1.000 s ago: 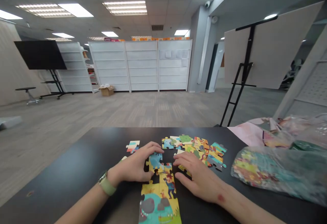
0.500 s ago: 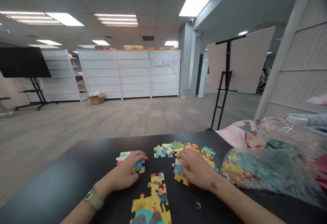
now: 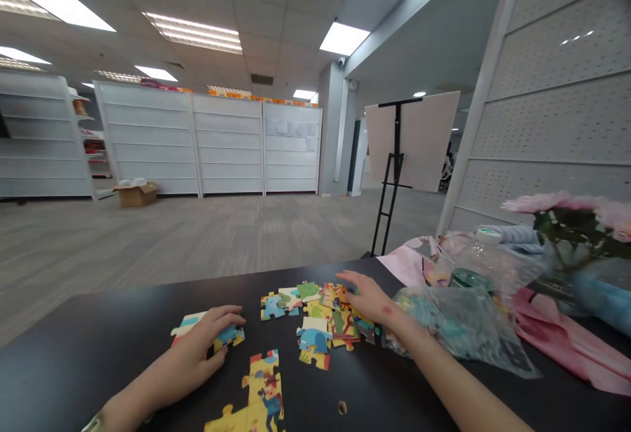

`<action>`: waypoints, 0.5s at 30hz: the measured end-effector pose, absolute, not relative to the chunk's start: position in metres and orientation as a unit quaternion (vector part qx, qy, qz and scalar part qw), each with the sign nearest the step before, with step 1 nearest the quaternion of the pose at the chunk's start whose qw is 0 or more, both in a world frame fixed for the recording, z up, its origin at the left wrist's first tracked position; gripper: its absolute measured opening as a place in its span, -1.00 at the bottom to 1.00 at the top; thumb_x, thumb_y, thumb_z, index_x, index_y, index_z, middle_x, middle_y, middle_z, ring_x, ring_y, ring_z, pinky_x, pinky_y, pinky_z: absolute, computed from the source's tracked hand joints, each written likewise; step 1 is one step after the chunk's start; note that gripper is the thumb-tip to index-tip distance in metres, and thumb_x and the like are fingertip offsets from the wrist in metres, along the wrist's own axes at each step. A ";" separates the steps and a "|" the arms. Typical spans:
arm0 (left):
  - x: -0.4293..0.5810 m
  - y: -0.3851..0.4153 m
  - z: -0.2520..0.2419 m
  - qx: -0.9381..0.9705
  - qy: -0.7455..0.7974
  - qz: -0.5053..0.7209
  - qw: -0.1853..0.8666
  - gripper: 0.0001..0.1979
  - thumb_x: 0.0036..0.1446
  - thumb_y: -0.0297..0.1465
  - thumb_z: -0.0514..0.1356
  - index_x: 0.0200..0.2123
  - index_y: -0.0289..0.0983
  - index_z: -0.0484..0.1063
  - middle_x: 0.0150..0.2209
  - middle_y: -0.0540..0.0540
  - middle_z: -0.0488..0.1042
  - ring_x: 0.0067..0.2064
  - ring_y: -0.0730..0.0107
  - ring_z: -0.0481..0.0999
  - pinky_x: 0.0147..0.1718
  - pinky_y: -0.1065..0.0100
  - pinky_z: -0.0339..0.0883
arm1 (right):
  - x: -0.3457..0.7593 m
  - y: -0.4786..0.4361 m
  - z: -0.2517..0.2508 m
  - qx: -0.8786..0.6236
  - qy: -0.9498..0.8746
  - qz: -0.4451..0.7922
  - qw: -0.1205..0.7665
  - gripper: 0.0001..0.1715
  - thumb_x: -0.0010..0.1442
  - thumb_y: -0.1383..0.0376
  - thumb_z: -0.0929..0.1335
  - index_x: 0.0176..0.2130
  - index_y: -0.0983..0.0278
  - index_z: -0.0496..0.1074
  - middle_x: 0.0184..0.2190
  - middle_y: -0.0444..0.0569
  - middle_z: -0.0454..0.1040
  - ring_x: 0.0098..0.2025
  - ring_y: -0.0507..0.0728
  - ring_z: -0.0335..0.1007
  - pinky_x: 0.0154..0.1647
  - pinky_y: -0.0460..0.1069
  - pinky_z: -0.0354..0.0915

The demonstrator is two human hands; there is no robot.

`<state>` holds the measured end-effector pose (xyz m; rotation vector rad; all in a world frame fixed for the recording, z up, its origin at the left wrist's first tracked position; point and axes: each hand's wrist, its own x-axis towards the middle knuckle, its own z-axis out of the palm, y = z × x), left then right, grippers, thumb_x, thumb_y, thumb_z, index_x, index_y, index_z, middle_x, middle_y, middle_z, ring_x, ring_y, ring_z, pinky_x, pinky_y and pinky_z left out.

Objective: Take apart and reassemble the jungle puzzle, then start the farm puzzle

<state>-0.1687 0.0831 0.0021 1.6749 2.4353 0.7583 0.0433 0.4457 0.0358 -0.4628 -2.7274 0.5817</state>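
Observation:
My left hand (image 3: 200,350) rests palm down on a few jigsaw pieces (image 3: 185,324), its fingers stretched over them and hiding part. Its thumb lies on the bare table. My right hand (image 3: 367,295) reaches over the right side of a heap of puzzle pieces (image 3: 314,336), fingers extended and apart, the fingertips at an orange piece (image 3: 335,292); the lower fingers are partly hidden. Closer to me lies a joined yellow puzzle section (image 3: 263,389) showing a figure in a hat and blue clothes; the bottom of the frame cuts it off.
A clear plastic bag (image 3: 444,320) with colourful contents lies on the black table (image 3: 113,327), under my right forearm. Behind it stand a plastic bottle (image 3: 488,251) and pink flowers (image 3: 566,205). An easel (image 3: 394,156) and white shelves (image 3: 227,146) stand beyond.
My view has turned right. My right hand has slid from the near pieces to the heap's right side, uncovering a blue elephant-like piece. My left hand stays on its pieces.

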 end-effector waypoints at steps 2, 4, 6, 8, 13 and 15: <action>-0.168 0.083 0.001 0.549 0.795 0.256 0.031 -0.53 0.20 -0.45 0.10 0.16 -0.06 0.45 0.33 -0.12 0.32 0.35 0.03 0.31 0.32 0.00 0.23 | 0.041 0.442 0.034 -0.177 -0.949 0.216 0.143 -0.47 0.09 0.37 0.36 0.06 0.21 0.57 0.07 0.08 0.58 0.14 0.29 0.48 0.20 0.14 0.32; -0.169 0.083 -0.002 0.551 0.792 0.262 0.021 -0.57 0.25 -0.42 0.10 0.15 -0.06 0.46 0.33 -0.12 0.33 0.33 0.03 0.34 0.30 0.02 0.28 | 0.039 0.438 0.034 -0.198 -0.943 0.223 0.148 -0.54 0.05 0.31 0.42 -0.01 0.22 0.60 -0.04 0.07 0.63 0.04 0.30 0.53 0.10 0.11 0.36; -0.170 0.083 -0.006 0.557 0.786 0.268 0.012 -0.59 0.26 -0.41 0.10 0.14 -0.05 0.47 0.32 -0.11 0.34 0.32 0.04 0.35 0.28 0.03 0.30 | 0.038 0.436 0.036 -0.209 -0.936 0.229 0.170 -0.54 0.02 0.23 0.47 -0.04 0.26 0.59 -0.08 0.08 0.62 0.00 0.31 0.53 0.08 0.12 0.36; -0.172 0.082 -0.009 0.565 0.779 0.272 0.011 -0.59 0.26 -0.41 0.10 0.13 -0.05 0.47 0.31 -0.11 0.34 0.32 0.05 0.35 0.28 0.03 0.30 | 0.038 0.435 0.039 -0.206 -0.929 0.239 0.193 -0.54 0.03 0.17 0.49 -0.06 0.27 0.58 -0.12 0.07 0.62 -0.05 0.28 0.53 0.03 0.10 0.37; -0.165 0.086 0.001 0.560 0.767 0.314 0.019 -0.60 0.21 -0.43 0.15 0.11 -0.10 0.48 0.28 -0.17 0.37 0.30 -0.01 0.35 0.30 -0.02 0.25 | 0.040 0.416 0.049 -0.162 -0.922 0.257 0.241 -0.63 0.08 0.14 0.49 -0.13 0.25 0.53 -0.18 0.00 0.59 -0.16 0.18 0.52 -0.08 0.03 0.40; -0.150 0.093 0.008 0.546 0.755 0.362 0.039 -0.60 0.20 -0.40 0.20 0.12 -0.12 0.45 0.22 -0.20 0.41 0.27 -0.02 0.37 0.30 -0.03 0.23 | 0.040 0.397 0.052 -0.125 -0.923 0.255 0.258 -0.67 0.11 0.15 0.49 -0.15 0.24 0.51 -0.18 -0.01 0.57 -0.15 0.18 0.51 -0.07 0.04 0.40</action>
